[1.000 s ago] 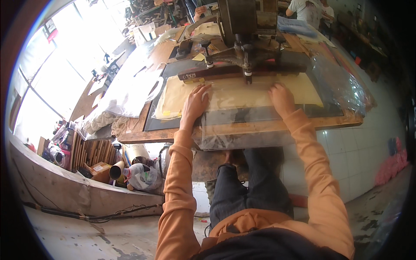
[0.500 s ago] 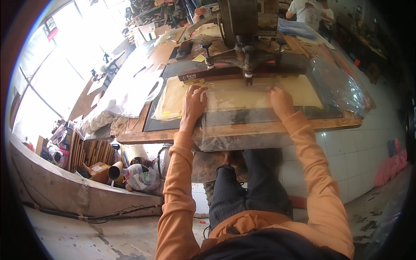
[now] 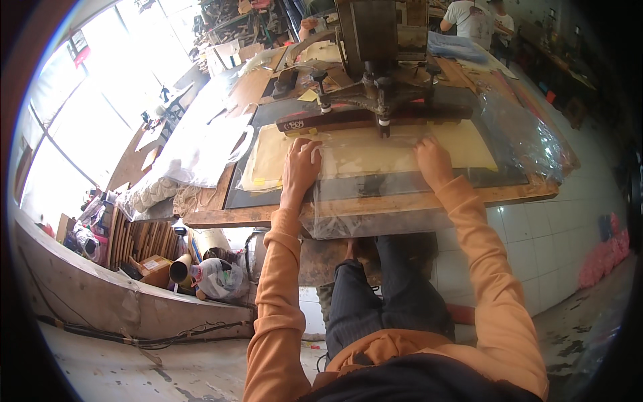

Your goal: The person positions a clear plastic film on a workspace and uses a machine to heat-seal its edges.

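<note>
A clear plastic sheet or bag (image 3: 365, 189) stretches between my hands and hangs over the table's front edge. My left hand (image 3: 302, 167) has its fingers curled at the plastic's far left corner. At the far right corner, my right hand (image 3: 433, 161) is closed with fingers bent onto the plastic. Beneath it lies a pale yellow sheet (image 3: 472, 149) with bits of yellow tape, on a dark board (image 3: 258, 199). Just beyond my fingers, a long dark bar (image 3: 429, 112) hangs from a metal press-like machine (image 3: 380, 33).
White cloth (image 3: 194, 149) and a greyish bundle (image 3: 155, 193) lie at the table's left. Crumpled clear plastic (image 3: 529, 137) covers its right side. Wooden boards and a cardboard box (image 3: 155, 268) stand below left. A person in a white shirt (image 3: 469, 19) is at the far right.
Both hands remain at the plastic's far corners with barely any movement. The view has shifted slightly, and the plastic's hanging front edge sits a little lower in the picture.
</note>
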`<state>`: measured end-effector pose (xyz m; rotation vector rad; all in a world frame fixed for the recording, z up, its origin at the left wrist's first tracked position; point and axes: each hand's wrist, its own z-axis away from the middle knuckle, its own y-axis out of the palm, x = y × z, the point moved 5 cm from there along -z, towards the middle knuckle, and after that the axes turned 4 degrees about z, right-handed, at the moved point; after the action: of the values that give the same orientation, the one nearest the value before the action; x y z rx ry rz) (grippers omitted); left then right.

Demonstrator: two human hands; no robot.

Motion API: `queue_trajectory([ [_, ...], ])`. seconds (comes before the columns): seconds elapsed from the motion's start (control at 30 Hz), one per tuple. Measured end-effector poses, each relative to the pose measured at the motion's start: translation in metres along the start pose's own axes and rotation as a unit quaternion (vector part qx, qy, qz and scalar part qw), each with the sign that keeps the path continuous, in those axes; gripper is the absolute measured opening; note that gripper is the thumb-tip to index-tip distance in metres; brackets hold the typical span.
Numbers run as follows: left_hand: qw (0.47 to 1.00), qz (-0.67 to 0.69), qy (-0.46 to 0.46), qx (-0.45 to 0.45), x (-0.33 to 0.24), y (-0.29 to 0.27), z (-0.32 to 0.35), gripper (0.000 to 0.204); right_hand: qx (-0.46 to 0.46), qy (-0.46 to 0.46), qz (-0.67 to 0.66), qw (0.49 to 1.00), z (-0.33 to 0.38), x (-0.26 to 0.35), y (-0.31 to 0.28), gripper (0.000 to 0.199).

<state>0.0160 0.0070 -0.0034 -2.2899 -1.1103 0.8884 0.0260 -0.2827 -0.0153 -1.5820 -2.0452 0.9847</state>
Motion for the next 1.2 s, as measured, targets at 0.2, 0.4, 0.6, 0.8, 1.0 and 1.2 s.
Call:
queue_trajectory([
  [0.2,1.0,0.004,0.003,-0.002,0.0015,0.0012,0.0,0.018,0.008,0.006,0.005,1.0,-0.0001,0.0006,-0.002,0.013],
  [0.4,1.0,0.002,-0.007,0.002,0.0015,0.0006,0.0007,0.019,0.007,0.009,-0.004,1.0,-0.0001,0.0004,-0.0017,0.013],
  [0.6,1.0,0.007,-0.011,-0.001,0.0024,0.0003,0.0007,0.019,0.005,0.003,0.005,1.0,0.0002,0.0007,0.0001,0.013],
  [0.8,1.0,0.011,-0.006,-0.004,0.0011,-0.0006,0.0001,0.02,0.023,0.006,0.012,1.0,-0.0005,0.0008,-0.001,0.013],
  [1.0,1.0,0.009,-0.01,-0.008,0.0004,-0.0012,0.0009,0.02,0.02,0.002,0.011,1.0,-0.0005,0.0011,0.0001,0.013],
  [1.2,1.0,-0.003,-0.015,0.011,-0.0006,-0.0014,-0.0004,0.02,0.019,0.007,0.008,1.0,-0.0003,-0.0004,0.0025,0.013],
])
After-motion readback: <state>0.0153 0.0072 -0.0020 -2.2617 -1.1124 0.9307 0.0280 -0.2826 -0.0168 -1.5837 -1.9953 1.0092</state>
